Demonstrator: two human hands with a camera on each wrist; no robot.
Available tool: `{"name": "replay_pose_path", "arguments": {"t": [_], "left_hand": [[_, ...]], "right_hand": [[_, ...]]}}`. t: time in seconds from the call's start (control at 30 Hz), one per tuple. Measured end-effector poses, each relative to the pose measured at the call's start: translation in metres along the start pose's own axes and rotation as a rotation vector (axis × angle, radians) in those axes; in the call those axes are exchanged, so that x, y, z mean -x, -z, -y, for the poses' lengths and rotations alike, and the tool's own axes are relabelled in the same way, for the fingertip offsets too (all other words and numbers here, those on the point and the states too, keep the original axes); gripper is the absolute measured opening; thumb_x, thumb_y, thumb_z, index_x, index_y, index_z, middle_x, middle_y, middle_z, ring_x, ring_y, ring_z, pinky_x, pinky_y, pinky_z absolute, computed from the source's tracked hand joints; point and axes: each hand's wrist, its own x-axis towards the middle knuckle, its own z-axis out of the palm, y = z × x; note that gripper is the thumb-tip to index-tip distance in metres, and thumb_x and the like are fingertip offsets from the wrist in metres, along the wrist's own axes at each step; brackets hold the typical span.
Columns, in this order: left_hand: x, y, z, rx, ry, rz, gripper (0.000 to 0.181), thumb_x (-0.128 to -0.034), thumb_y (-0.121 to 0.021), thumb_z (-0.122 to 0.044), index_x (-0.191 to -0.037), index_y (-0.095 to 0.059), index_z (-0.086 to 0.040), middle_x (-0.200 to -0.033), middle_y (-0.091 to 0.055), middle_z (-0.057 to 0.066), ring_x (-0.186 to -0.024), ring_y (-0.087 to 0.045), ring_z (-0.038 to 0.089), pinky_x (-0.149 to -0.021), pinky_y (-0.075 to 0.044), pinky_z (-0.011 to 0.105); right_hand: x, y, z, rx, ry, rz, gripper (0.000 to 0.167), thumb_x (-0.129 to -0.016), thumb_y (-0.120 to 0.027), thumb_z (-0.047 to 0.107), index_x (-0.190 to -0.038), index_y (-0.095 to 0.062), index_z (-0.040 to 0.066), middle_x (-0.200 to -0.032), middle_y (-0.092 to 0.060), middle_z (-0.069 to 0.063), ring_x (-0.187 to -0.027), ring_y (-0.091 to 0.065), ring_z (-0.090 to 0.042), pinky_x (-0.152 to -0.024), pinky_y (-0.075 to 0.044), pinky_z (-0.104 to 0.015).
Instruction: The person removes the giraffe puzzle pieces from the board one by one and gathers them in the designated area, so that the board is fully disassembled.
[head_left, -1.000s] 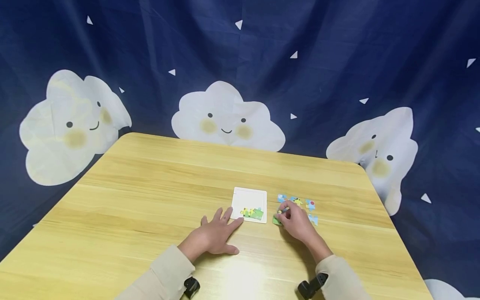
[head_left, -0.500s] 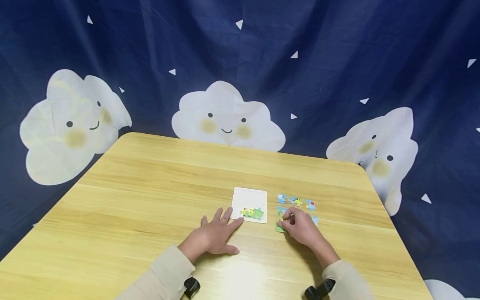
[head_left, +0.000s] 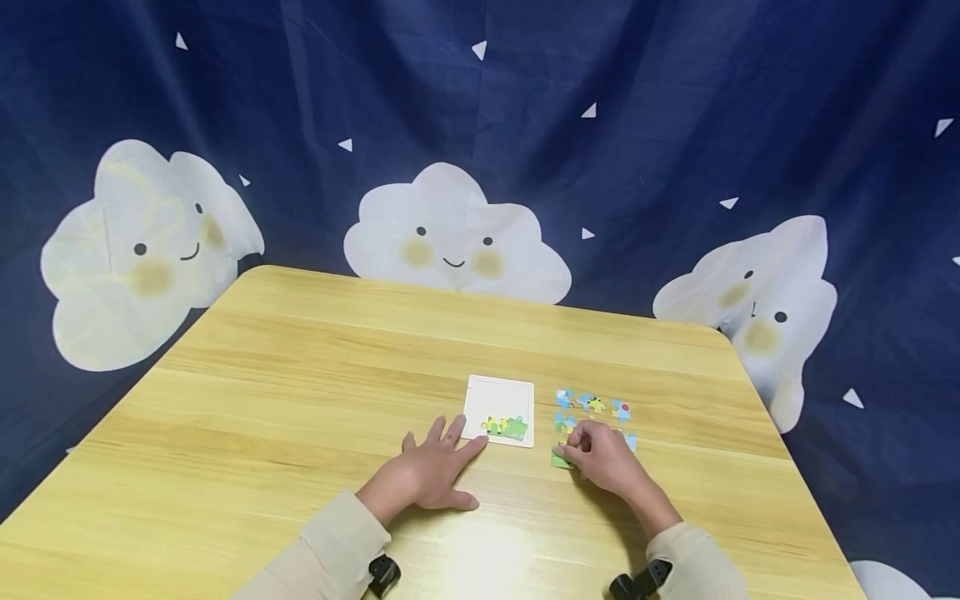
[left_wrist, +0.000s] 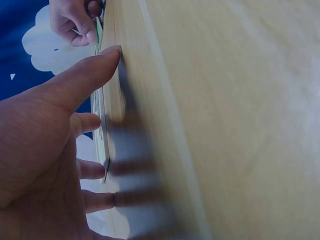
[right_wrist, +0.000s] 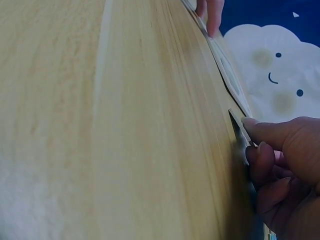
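My left hand lies with its fingers spread, fingertips touching the near left edge of a white square puzzle tray. Joined green and yellow puzzle pieces sit in the tray's near right part. To the right of the tray, my right hand pinches a green puzzle piece between thumb and finger. In the right wrist view this piece is tilted, one edge up off the table. The right hand hides part of it and some pieces beneath.
Several loose blue and yellow puzzle pieces lie beyond and around the right hand. The wooden table ends at a dark blue curtain with cloud prints.
Over the first half second my right hand shifted slightly right and towards me with the green piece, uncovering pieces behind it. Since then it has barely moved. The left hand stays still.
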Motion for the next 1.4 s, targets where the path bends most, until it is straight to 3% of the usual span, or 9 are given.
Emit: {"name": "replay_pose_path", "arguments": {"t": [0.4,0.7,1.03,1.4], "left_hand": [[0.000,-0.001,0.000,-0.008,0.007,0.005,0.083,-0.0798,-0.063,-0.059,-0.148,-0.029,-0.027,-0.157,-0.015,0.015,-0.142,-0.015,0.042,-0.098,-0.021,0.072],[-0.001,-0.001,0.001,-0.010,0.005,-0.001,0.083,-0.0796,-0.063,-0.059,-0.148,-0.030,-0.027,-0.157,-0.016,0.015,-0.142,-0.016,0.042,-0.098,-0.022,0.072],[-0.002,-0.001,0.001,-0.018,0.006,0.000,0.083,-0.0793,-0.063,-0.060,-0.148,-0.030,-0.028,-0.157,-0.016,0.015,-0.141,-0.016,0.042,-0.098,-0.022,0.072],[-0.003,0.002,0.001,-0.044,0.004,0.008,0.084,-0.0801,-0.062,-0.060,-0.149,-0.028,-0.027,-0.157,-0.016,0.015,-0.141,-0.017,0.042,-0.097,-0.024,0.072]], "right_hand": [[0.001,-0.003,-0.001,0.003,0.009,-0.027,0.019,-0.085,-0.070,0.020,-0.080,-0.055,0.009,-0.061,-0.053,0.001,-0.048,-0.052,-0.011,-0.048,-0.041,-0.025],[-0.004,-0.005,0.007,0.030,0.060,-0.057,0.017,-0.083,-0.073,0.020,-0.084,-0.058,0.011,-0.068,-0.050,0.002,-0.060,-0.043,-0.011,-0.053,-0.035,-0.022],[-0.016,-0.014,0.028,0.032,0.150,-0.063,0.012,-0.080,-0.075,0.017,-0.083,-0.064,0.013,-0.077,-0.058,0.004,-0.071,-0.049,-0.012,-0.064,-0.042,-0.027],[-0.028,-0.029,0.052,0.092,0.202,-0.037,0.020,-0.081,-0.074,0.018,-0.098,-0.069,0.008,-0.093,-0.061,-0.002,-0.088,-0.054,-0.016,-0.079,-0.045,-0.038]]}}
